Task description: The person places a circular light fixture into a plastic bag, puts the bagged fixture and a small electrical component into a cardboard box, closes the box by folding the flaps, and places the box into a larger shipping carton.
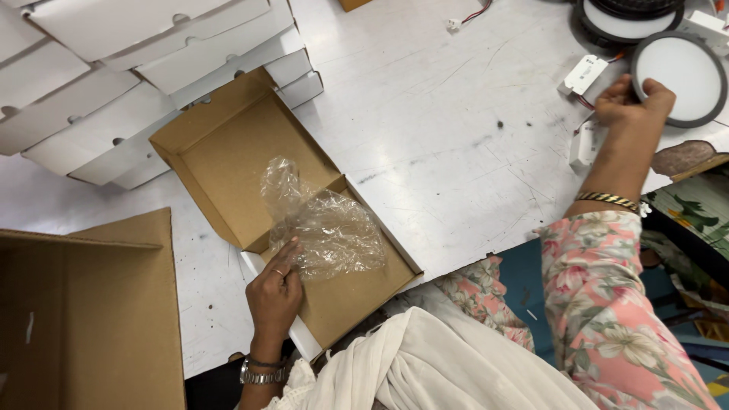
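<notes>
Item: my left hand point(275, 292). It rests on the near edge of the open cardboard box point(228, 159), fingers curled and pinching the lower edge of the clear plastic bag point(326, 228). A ring shows on one finger and a metal watch on the wrist; the thumb is hidden under the hand.

Item: clear plastic bag. Crumpled, lying inside the box's tray half and rising toward the hinge. Whether anything is inside it I cannot tell.

Item: open cardboard box. Brown inside, white outside, lid laid flat away from me on the white table point(456, 152). Its near corner is covered by my pale cloth.

Item: my right hand point(630, 102). Stretched far out, fingers closed around the left rim of the round panel light point(680, 76), which lies flat on the table with its white face up and dark rim. The fingertips under the rim are out of sight.

Item: white driver unit point(583, 74), just left of the light, with thin wires; a second one sits below my right hand, partly hidden by the wrist.

Item: more round lights point(626, 19), cut off by the top edge.

Item: stack of closed white boxes point(137, 68), upper left, partly out of view.

Item: large brown carton point(91, 319), lower left, cut off.
</notes>
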